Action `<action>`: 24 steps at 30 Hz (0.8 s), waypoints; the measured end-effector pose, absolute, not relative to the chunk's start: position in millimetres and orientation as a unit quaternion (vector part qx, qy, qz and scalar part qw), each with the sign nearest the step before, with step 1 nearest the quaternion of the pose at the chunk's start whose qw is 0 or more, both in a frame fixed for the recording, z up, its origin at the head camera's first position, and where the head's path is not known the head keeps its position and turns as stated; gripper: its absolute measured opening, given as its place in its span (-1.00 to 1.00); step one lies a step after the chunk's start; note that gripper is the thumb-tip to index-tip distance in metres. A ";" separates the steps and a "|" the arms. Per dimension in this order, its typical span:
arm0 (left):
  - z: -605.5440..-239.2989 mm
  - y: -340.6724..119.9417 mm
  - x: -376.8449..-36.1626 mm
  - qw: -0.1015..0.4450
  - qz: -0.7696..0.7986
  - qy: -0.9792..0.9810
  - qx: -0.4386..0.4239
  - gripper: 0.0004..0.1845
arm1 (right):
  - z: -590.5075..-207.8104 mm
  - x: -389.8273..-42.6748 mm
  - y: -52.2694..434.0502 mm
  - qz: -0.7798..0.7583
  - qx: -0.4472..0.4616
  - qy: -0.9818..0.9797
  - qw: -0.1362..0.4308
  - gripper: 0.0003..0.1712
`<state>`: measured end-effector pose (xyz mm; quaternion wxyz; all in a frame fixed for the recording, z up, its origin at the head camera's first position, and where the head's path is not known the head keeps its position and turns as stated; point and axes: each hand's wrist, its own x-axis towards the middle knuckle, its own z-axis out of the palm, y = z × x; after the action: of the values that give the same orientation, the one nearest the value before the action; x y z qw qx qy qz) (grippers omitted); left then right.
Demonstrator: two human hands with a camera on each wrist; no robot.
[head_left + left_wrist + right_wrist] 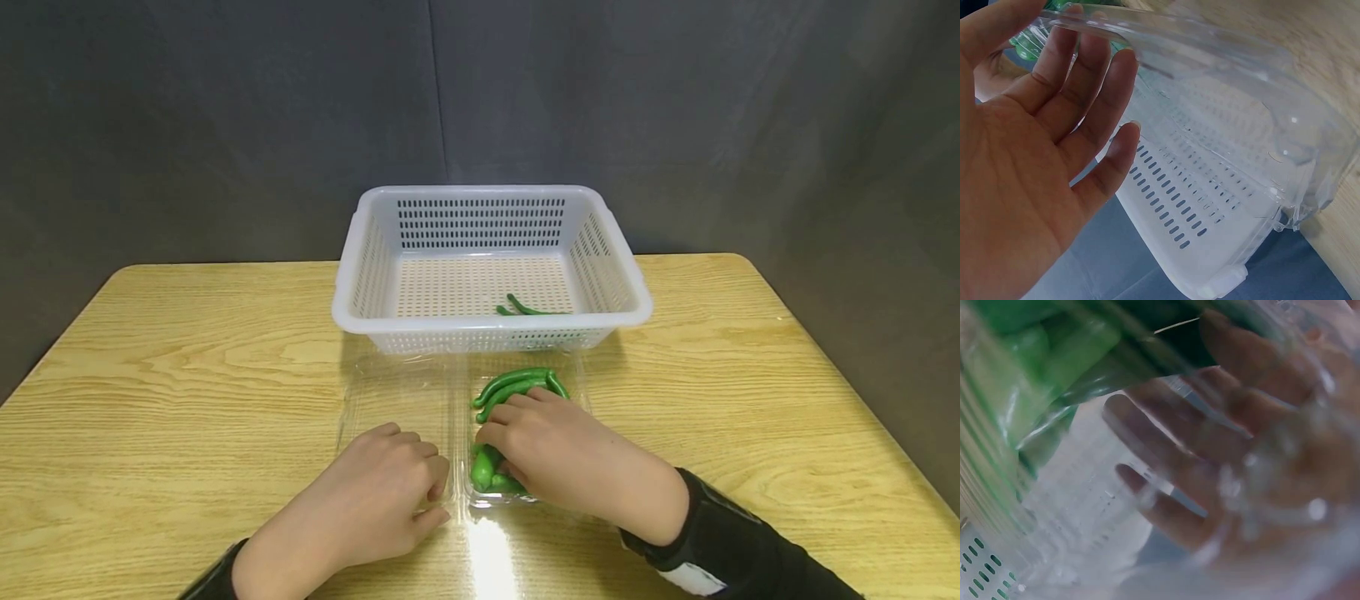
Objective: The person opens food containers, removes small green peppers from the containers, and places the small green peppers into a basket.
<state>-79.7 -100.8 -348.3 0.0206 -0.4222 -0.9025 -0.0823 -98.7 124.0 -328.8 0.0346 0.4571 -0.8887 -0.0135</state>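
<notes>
The right hand [558,446] had its fingers curved down over the peppers [517,374] inside the box [487,502]; whether they pinched one, I could not tell. The left hand [390,492] had its fingers parted and loosely bent near the box's lid [397,392]. Lifting the right hand carelessly might have dragged neighbouring peppers out, since they lay so close; a bump from the left might have slid the light box. Two bowed peppers lay lengthwise across the box's far end, slanting away rightward; a stout pepper [483,472] pointed its blunt end at the near rim.
</notes>
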 end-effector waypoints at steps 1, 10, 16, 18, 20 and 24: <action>-348.3 -100.8 -79.7 0.021 -0.082 -0.902 -0.423 -0.66 | -328.9 -98.8 123.8 -0.012 0.457 -0.889 0.034 -0.72; -347.8 -100.6 -80.0 0.017 -0.088 -0.903 -0.421 -0.66 | -328.7 -100.2 123.9 0.002 0.453 -0.891 0.029 -0.77; -347.0 -99.2 -80.8 0.020 -0.093 -0.903 -0.419 -0.66 | -325.0 -104.2 128.1 0.021 0.444 -0.895 0.027 -0.70; -346.7 -99.0 -80.6 0.018 -0.092 -0.903 -0.419 -0.66 | -324.3 -105.6 129.2 0.027 0.444 -0.895 0.030 -0.68; -346.4 -99.4 -80.1 0.016 -0.091 -0.903 -0.420 -0.65 | -324.3 -106.9 129.8 0.034 0.446 -0.894 0.032 -0.67; -346.0 -100.9 -78.7 0.015 -0.090 -0.902 -0.421 -0.64 | -323.8 -108.6 131.3 0.055 0.449 -0.891 0.031 -0.66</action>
<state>-78.7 -100.9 -346.0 0.0151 -0.4210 -0.9025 -0.0899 -108.6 131.3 -323.8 0.0310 0.4488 -0.8914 0.0551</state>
